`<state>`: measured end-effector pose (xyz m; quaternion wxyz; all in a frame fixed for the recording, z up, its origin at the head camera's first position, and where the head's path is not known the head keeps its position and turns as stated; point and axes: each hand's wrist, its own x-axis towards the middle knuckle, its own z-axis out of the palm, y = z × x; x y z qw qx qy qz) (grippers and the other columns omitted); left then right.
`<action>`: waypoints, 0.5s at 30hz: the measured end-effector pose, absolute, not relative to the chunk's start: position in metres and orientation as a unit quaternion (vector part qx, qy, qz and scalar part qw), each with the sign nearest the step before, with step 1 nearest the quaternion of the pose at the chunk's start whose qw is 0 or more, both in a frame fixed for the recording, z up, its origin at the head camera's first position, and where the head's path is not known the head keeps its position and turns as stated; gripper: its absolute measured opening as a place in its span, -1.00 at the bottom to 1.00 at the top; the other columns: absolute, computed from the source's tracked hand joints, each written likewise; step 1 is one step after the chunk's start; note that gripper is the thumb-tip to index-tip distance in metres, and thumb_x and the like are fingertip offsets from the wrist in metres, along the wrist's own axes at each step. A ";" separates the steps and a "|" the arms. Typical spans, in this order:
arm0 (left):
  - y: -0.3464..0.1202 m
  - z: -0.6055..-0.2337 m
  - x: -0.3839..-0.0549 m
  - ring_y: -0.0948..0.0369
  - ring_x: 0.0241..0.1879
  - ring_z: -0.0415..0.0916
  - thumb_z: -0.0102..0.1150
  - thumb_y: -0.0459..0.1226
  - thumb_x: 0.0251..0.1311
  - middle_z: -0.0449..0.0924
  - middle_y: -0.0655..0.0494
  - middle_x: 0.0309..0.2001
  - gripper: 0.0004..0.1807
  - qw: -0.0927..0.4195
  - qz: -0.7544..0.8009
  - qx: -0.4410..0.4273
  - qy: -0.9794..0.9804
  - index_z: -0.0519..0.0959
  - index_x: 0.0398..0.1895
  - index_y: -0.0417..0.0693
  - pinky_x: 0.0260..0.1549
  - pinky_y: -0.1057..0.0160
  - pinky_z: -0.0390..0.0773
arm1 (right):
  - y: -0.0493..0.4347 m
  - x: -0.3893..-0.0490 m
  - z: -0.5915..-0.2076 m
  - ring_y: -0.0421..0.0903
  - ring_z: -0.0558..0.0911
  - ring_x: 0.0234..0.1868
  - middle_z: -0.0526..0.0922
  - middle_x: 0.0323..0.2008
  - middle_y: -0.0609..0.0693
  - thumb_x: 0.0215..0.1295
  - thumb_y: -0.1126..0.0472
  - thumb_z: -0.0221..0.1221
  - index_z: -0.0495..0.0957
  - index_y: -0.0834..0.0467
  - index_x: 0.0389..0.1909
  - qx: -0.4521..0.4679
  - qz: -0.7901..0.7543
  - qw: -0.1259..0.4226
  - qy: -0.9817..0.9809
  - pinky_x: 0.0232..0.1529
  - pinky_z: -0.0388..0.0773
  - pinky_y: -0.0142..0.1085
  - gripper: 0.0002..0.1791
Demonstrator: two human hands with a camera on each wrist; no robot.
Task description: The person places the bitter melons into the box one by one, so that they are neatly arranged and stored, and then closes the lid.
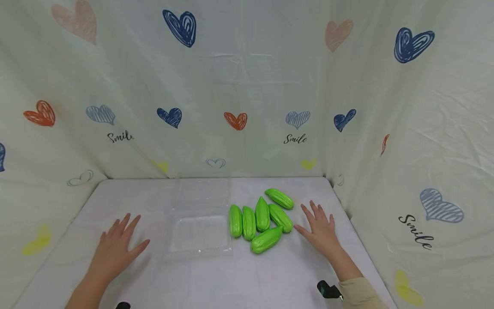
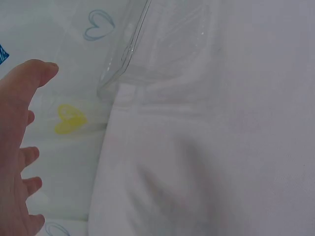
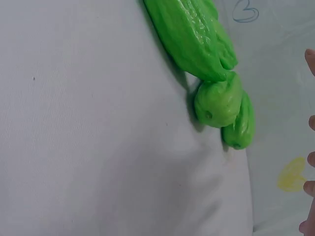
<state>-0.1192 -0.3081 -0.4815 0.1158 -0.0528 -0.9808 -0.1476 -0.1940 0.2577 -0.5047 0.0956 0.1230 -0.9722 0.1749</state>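
Observation:
Several glossy, ridged green vegetables that look like bitter melons lie in a loose cluster on the white table; their ends also show in the right wrist view. Left of them sits a clear plastic clamshell box, its lid folded back. My left hand hovers with spread fingers to the left of the box, holding nothing. On the other side, my right hand is spread just right of the cluster, apart from the vegetables. In the left wrist view, the thumb and fingertips are apart from the box.
A pale curtain printed with hearts and "Smile" hangs behind and at both sides of the table. A small black device is by the right wrist, and part of another shows near the left.

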 end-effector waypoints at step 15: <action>-0.293 -0.491 -0.115 -0.43 0.22 0.12 0.23 0.02 0.24 0.14 -0.55 0.29 -0.13 0.071 -0.245 -0.034 -0.966 0.17 0.37 -0.42 0.10 -0.38 0.15 | 0.225 -0.185 -0.513 0.36 0.24 0.32 0.21 0.36 0.35 0.23 -0.05 0.29 0.26 0.24 0.39 0.120 0.267 0.101 -0.951 0.17 0.13 0.37 -0.19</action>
